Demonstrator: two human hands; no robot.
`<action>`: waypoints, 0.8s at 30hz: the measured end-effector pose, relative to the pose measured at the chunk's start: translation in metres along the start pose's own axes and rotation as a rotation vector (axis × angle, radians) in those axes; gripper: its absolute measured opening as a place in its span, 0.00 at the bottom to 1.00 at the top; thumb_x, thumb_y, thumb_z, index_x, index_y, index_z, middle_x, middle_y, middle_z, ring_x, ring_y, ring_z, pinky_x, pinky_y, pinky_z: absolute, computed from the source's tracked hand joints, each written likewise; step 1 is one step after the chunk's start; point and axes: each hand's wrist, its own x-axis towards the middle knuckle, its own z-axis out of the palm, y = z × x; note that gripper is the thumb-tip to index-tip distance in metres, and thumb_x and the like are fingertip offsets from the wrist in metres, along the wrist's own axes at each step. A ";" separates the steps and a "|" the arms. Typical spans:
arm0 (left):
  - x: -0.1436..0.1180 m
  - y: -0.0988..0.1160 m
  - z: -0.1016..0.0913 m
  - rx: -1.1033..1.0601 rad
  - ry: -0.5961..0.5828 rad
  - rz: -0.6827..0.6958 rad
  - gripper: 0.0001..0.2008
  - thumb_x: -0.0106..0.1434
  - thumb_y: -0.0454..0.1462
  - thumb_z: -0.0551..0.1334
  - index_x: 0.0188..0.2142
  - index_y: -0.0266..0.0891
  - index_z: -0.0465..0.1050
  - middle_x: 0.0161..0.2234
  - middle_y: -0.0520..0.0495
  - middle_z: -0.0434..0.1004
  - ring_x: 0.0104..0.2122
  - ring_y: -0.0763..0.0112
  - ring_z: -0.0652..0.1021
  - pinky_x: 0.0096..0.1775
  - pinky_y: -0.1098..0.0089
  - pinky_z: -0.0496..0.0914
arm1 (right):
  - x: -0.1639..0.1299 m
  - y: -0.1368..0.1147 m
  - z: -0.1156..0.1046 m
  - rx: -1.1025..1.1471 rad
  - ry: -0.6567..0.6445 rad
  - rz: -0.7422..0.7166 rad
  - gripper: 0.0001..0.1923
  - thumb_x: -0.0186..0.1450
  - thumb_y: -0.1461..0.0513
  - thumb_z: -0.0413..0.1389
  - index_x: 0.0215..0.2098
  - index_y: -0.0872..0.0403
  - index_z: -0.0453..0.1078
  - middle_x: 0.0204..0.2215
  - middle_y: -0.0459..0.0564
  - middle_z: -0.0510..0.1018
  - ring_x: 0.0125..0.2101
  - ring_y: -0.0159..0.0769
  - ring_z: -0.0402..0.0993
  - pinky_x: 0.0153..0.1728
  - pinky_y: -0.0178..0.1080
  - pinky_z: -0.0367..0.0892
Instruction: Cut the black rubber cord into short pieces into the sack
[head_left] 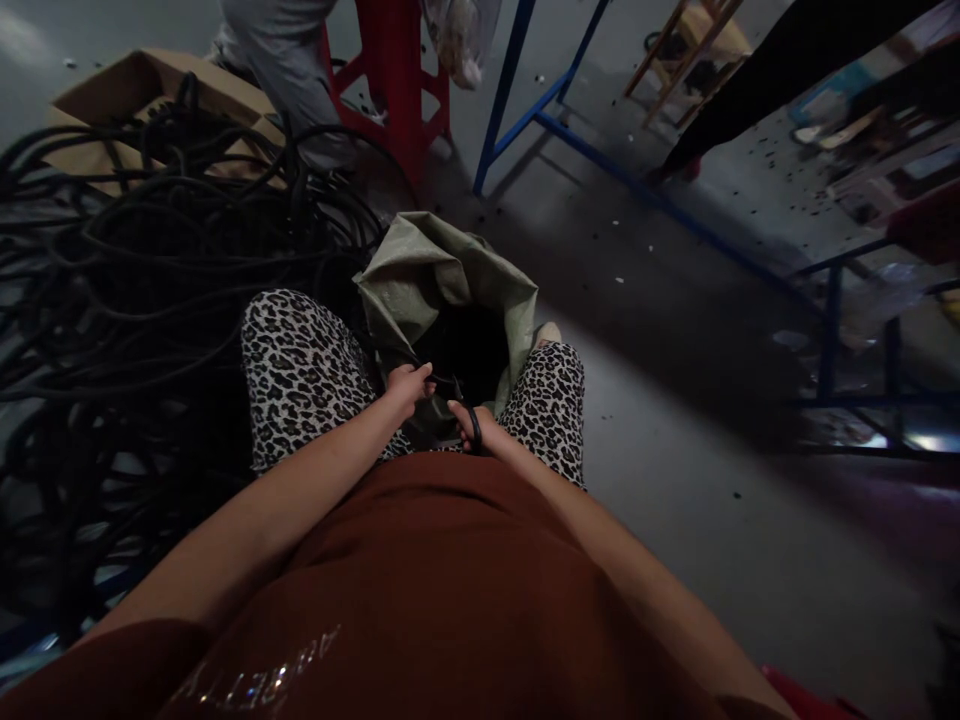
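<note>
Black cable (454, 385) runs between your two hands, which meet just above the mouth of a grey-green woven sack (442, 280) standing on the floor between your knees. Your left hand (409, 385) is closed around the cable, fingers curled over it, with the line leading off to the left toward the big heap. Your right hand (472, 425) is also closed on the cable, where a small loop of it curves round the hand near the wrist. The two hands sit near each other, apart by a short stretch of cable, right at the sack's dark opening. Your legs in leopard-print trousers (300, 370) flank the sack on either side, and your rust-brown shirt (420, 580) fills the bottom of the view. To your left, a large tangled pile of black cables (135, 300) covers the floor, with a cardboard box (142, 95) behind it. Beyond that stands a red stool (394, 70), and beside it another person's grey trouser leg (289, 70). A blue metal frame (555, 110) crosses the grey concrete floor (675, 450) ahead and to the right. Small dark scraps speckle the floor near the frame.
</note>
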 end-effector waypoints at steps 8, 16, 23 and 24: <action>0.001 0.004 0.001 -0.084 0.022 -0.008 0.09 0.58 0.32 0.64 0.27 0.35 0.63 0.20 0.51 0.69 0.17 0.76 0.72 0.23 0.75 0.68 | -0.004 0.004 -0.005 0.120 -0.042 -0.003 0.25 0.67 0.46 0.49 0.23 0.58 0.62 0.10 0.42 0.62 0.09 0.25 0.59 0.10 0.28 0.55; 0.001 0.006 0.002 -0.118 0.019 0.007 0.09 0.60 0.32 0.63 0.27 0.35 0.63 0.20 0.51 0.69 0.18 0.76 0.73 0.24 0.74 0.69 | -0.011 0.002 -0.005 0.112 -0.168 -0.014 0.27 0.68 0.45 0.44 0.27 0.60 0.65 0.14 0.45 0.68 0.12 0.26 0.63 0.15 0.28 0.60; -0.003 0.002 0.001 -0.108 -0.024 0.002 0.10 0.58 0.33 0.65 0.26 0.35 0.63 0.20 0.50 0.70 0.18 0.75 0.73 0.25 0.73 0.69 | -0.006 0.002 -0.002 0.089 -0.182 -0.031 0.27 0.68 0.45 0.44 0.28 0.59 0.65 0.15 0.45 0.67 0.12 0.27 0.64 0.16 0.29 0.60; -0.003 0.002 0.000 -0.104 -0.032 0.004 0.10 0.58 0.33 0.65 0.26 0.35 0.63 0.20 0.50 0.70 0.18 0.75 0.73 0.25 0.73 0.69 | -0.005 0.001 -0.002 0.090 -0.182 -0.028 0.27 0.68 0.45 0.45 0.28 0.59 0.65 0.15 0.45 0.68 0.12 0.27 0.64 0.16 0.29 0.60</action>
